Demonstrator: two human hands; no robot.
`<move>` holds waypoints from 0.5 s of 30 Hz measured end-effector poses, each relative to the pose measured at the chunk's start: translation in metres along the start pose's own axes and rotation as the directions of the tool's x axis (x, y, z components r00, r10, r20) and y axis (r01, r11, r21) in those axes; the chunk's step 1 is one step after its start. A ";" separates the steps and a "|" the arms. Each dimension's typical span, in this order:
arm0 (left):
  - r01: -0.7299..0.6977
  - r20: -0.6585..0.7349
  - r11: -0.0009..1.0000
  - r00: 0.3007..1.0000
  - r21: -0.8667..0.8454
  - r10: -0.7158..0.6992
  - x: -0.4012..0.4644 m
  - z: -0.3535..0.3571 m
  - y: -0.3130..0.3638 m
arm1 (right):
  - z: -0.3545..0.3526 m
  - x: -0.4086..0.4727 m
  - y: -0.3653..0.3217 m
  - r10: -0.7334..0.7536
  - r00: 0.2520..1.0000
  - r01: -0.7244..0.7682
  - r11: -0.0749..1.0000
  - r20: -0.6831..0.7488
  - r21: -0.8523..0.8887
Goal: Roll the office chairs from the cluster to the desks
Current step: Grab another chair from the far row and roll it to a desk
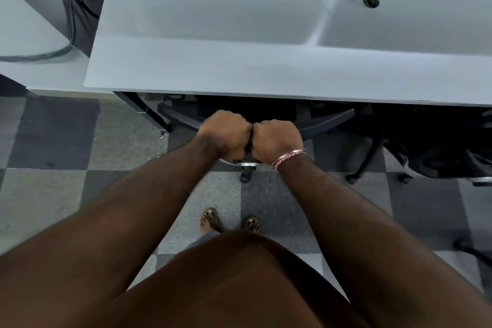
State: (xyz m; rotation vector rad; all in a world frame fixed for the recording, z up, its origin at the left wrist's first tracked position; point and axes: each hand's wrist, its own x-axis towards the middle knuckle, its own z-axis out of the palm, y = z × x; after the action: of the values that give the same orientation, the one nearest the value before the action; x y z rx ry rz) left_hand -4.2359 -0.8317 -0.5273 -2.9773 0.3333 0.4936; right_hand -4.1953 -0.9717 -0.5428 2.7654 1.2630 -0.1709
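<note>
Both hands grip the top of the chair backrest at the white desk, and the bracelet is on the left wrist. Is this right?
Not quite: in the head view the bracelet is on the right wrist. The rest holds: the left hand and right hand grip the top of the chair backrest at the white desk.

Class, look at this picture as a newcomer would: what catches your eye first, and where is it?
Two fists at the centre: the left hand and right hand grip the top of a chair tucked under the desk. A second chair sits to the right.
</note>
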 end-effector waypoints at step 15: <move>0.228 -0.056 0.969 0.971 -0.091 -0.234 -0.095 -0.027 -0.004 | -0.026 -0.013 -0.059 -0.036 0.991 0.055 0.986 -0.125 0.158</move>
State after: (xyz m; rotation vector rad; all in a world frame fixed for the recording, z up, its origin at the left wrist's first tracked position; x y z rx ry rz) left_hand -4.3148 -0.8130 -0.4698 -3.0640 -0.0319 0.3933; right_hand -4.2466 -0.9395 -0.5172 2.9248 1.4016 -0.1135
